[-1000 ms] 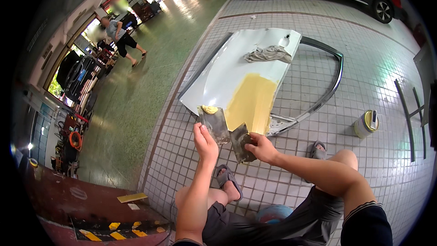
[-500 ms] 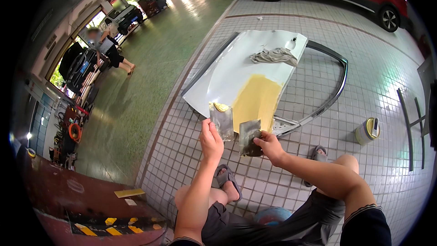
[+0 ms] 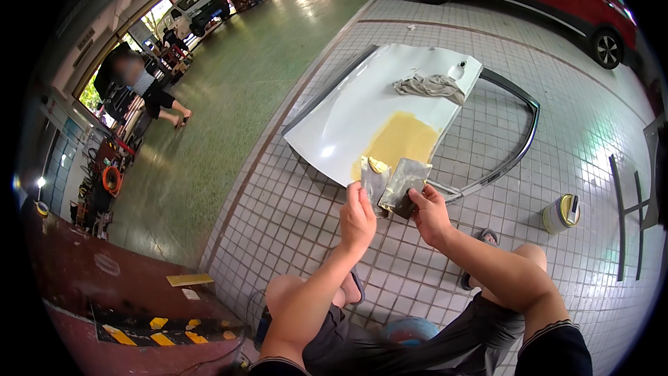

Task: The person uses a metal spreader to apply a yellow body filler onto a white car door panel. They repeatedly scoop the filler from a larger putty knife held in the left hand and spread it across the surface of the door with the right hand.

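Putty (image 3: 377, 165) is borne at the tip of left plate (image 3: 374, 184), apparently to stay clear of left hand (image 3: 358, 223), closed on the base; right plate (image 3: 405, 184) is pinched by right hand (image 3: 433, 218), near door (image 3: 358, 115).

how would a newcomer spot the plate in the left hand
Find the white car door, then its yellow patch. In front of it, the left hand holds a thin grey plate. Unlike the second plate in the right hand, this one carries a lump of yellow paste at its top.
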{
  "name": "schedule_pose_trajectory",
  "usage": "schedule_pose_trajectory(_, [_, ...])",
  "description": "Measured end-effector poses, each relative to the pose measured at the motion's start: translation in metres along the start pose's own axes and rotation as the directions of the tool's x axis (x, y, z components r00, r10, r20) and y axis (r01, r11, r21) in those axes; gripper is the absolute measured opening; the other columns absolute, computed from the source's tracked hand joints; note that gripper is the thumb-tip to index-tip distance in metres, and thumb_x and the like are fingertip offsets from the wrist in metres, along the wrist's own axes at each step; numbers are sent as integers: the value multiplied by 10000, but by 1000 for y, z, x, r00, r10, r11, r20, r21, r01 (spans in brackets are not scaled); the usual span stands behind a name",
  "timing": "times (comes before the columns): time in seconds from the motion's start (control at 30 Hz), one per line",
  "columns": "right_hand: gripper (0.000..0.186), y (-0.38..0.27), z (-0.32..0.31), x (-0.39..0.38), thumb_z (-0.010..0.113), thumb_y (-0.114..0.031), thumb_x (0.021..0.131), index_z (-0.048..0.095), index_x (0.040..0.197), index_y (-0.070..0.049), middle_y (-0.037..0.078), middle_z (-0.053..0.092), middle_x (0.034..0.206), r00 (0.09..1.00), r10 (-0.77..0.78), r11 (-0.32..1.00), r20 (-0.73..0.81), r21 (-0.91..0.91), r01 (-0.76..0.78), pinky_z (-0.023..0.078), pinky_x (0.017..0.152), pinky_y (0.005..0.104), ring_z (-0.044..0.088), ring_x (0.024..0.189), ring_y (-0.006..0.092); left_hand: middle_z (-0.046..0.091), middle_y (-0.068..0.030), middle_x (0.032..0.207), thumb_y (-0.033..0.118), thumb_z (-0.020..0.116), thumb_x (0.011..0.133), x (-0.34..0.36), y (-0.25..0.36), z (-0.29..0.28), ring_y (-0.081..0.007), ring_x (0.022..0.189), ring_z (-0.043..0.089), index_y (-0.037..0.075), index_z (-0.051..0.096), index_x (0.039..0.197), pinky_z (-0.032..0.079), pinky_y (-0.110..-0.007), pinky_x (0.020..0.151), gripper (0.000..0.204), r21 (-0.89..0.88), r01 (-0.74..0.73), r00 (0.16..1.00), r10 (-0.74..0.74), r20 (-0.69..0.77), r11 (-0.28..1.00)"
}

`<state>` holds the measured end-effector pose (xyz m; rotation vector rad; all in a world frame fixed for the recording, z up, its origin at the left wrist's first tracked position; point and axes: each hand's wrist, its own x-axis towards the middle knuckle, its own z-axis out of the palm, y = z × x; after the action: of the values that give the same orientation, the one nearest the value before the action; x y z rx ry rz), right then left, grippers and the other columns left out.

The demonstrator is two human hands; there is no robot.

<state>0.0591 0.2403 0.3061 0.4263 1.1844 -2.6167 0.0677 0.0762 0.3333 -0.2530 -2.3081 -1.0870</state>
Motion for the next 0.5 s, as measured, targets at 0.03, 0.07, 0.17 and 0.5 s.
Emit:
schedule_pose_trajectory(0.03, [139, 2, -3, 3, 543, -82, 990, 592, 1119, -60, 28, 676, 1049, 1000, 9, 1000, -13, -4, -9, 555, 773, 318, 656, 926, 136, 598, -244, 700, 84, 444, 1003, -4, 7, 3, -461, 657, 604, 16, 474, 1113, 422, -502, 514, 133, -26, 6, 1000, -6, 8, 1000])
schedule_pose_trajectory(0.07, [140, 4, -7, 7, 543, -79, 989, 594, 1116, -49, 34, 676, 1046, 999, 18, 1000, -27, -9, -18, 555, 767, 318, 657, 925, 136, 602, -245, 706, 83, 450, 1001, -9, 9, 7, -463, 653, 604, 15, 474, 1122, 425, -503, 512, 141, -41, -15, 1000, 16, 8, 999])
schedule_pose_trajectory(0.17, [157, 3, -16, 14, 540, -62, 982, 597, 1121, -20, 51, 679, 1031, 999, -10, 998, -39, -61, 7, 557, 759, 315, 662, 895, 143, 612, -250, 724, 80, 469, 994, -19, 9, 16, -468, 641, 604, 11, 475, 1147, 435, -508, 504, 168, -72, -63, 994, 69, 81, 995])
schedule_pose_trajectory(0.5, [209, -10, -29, 25, 571, -34, 934, 612, 1132, 22, 80, 681, 990, 997, 30, 965, 76, -261, -9, 564, 770, 320, 665, 856, 160, 653, -256, 808, 105, 460, 991, -18, -2, -4, -460, 757, 634, -5, 531, 1094, 482, -523, 597, 166, 110, 72, 837, -120, 534, 991])
